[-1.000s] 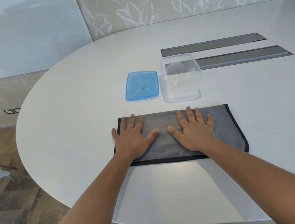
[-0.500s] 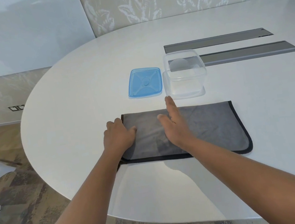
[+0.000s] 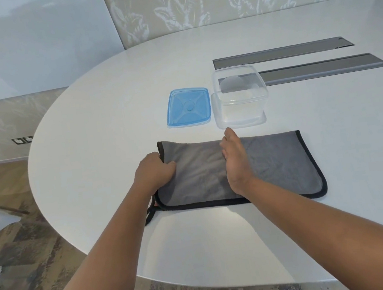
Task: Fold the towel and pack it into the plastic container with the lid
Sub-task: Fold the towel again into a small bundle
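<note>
A grey towel [image 3: 277, 165] with black trim lies folded lengthwise on the white table [image 3: 101, 122]. My left hand [image 3: 154, 172] grips its left edge, which is slightly lifted. On edge across the towel's middle stands my right hand [image 3: 234, 161], fingers straight and together, pressing down. Just beyond the towel stands the clear plastic container [image 3: 240, 100], empty and uncovered. Its blue lid [image 3: 188, 108] lies flat to the left of it.
Two long grey cable slots [image 3: 282, 51] are set into the table behind the container. The table's rounded edge runs close to my left forearm, with patterned floor below. A wall stands behind the table.
Both hands lay flat on the towel a second ago. The left slid to the left edge and closed on it; the right turned on edge at the middle.
</note>
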The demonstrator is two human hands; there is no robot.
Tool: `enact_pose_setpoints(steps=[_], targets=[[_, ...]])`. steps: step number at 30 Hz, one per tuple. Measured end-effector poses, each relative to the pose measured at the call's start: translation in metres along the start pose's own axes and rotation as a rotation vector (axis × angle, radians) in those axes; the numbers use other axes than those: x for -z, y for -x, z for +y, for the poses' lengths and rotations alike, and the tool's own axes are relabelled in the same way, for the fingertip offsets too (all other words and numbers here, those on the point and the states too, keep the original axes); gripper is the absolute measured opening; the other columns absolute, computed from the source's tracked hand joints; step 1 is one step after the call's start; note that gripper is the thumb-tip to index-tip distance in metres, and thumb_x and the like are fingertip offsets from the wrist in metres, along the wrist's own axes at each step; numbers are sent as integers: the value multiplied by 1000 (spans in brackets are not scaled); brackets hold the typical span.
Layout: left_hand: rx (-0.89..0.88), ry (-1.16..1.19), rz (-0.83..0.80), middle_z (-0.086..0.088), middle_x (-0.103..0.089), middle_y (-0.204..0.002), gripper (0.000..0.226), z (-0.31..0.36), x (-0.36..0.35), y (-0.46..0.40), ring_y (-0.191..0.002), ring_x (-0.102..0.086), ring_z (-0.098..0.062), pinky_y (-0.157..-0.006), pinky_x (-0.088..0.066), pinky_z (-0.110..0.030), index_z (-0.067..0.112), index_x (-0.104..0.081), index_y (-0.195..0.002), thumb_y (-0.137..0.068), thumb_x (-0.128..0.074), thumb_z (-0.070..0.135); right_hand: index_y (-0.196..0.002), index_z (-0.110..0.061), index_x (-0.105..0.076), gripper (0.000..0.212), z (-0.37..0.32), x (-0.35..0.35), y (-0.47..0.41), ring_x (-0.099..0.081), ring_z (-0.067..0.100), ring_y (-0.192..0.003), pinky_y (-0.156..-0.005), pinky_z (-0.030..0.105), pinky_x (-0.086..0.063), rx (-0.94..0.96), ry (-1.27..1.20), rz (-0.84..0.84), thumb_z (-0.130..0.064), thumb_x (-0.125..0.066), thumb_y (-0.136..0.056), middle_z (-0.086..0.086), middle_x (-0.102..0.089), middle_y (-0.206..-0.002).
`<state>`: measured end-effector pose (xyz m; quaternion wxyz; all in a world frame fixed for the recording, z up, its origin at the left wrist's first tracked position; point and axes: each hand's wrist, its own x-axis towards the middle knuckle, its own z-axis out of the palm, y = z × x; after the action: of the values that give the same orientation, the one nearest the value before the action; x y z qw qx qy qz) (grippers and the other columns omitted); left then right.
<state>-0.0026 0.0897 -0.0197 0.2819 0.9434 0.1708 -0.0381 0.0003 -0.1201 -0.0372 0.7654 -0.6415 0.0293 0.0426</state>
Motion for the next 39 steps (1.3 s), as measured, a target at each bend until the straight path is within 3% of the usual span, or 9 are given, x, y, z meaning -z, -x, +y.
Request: enact_pose_setpoints(steps=[1, 4, 7, 14, 20, 26, 30, 35, 39], targets=[[13, 61, -16, -2, -60, -86, 21, 1, 2, -1, -79, -59, -23, -63, -44, -33, 10, -56, -86, -85, -62, 30, -108, -37, -52, 23, -1, 1, -1, -50, -5, -100, -97, 22, -30, 6, -69, -3, -28, -46, -88, -24, -44, -112], [62, 239, -44, -5, -55, -83, 20, 2, 10, -2, -71, -53, -21, -60, -42, -32, 11, -49, -89, -79, -64, 20, -152, -16, -39, 53, -3, 9, 1, -40, 5, -142, -121, 32, -28, -40, -197, -35, -25, -42, -100, -1, -37, -158], [63, 301, -59, -7, -57, -95, 44, 8, 21, 2, -79, -58, -22, -64, -49, -35, 18, -39, -115, -82, -68, 19, -161, -15, -25, 61, -4, 14, -4, -33, 22, -150, -123, 35, -24, -106, -348, -66, -30, -41, -104, 10, -31, -165], [-188, 500, -99, -2, -62, -112, 81, 66, 36, 24, -96, -65, -19, -83, -56, -36, 35, -22, -145, -78, -69, 26, -126, -17, -64, 67, -26, 23, -8, -73, 25, -105, -82, 36, -58, -174, -276, 35, -53, -72, -70, 13, -69, -126], [-285, 698, -192, -2, -62, -90, 90, 132, 11, 36, -70, -63, -13, -51, -50, -19, 32, -11, -154, -90, -73, 16, -116, -18, -73, 79, -54, 50, -15, -71, 20, -82, -74, 41, -59, -236, -67, -211, -82, -66, -70, 7, -74, -100], [-342, 997, -286, -8, -67, -106, 69, 153, -3, 44, -80, -73, -18, -72, -60, -28, 26, -38, -141, -84, -68, 1, -129, -5, -67, 42, -86, 86, -15, -65, 39, -113, -105, 52, -49, -191, -80, -386, -24, -72, -93, 24, -69, -125], [-471, 705, 170, 11, -63, -111, 29, 140, -23, 47, -99, -59, -3, -82, -47, -24, 26, -60, -117, -90, -66, 20, -117, -5, -72, 26, -90, 112, -20, -74, 31, -90, -75, 37, -62, -131, 87, -191, -3, -67, -91, 19, -77, -106], [-916, 257, 251, 5, -50, -144, 83, 95, -73, 76, -137, -42, -20, -115, -30, -36, 20, -50, -140, -74, -76, 64, -111, -5, -72, 22, -82, 128, -26, -73, 26, -76, -67, 34, -61, -137, 79, -120, 0, -64, -91, 14, -77, -92], [-912, 14, 238, -5, -36, -162, 89, 80, -105, 89, -152, -26, -32, -117, -30, -54, 12, -38, -154, -75, -73, 32, -107, -4, -72, 20, -72, 136, -31, -73, 30, -80, -74, 41, -60, -173, 83, -64, -1, -65, -88, 17, -76, -95]])
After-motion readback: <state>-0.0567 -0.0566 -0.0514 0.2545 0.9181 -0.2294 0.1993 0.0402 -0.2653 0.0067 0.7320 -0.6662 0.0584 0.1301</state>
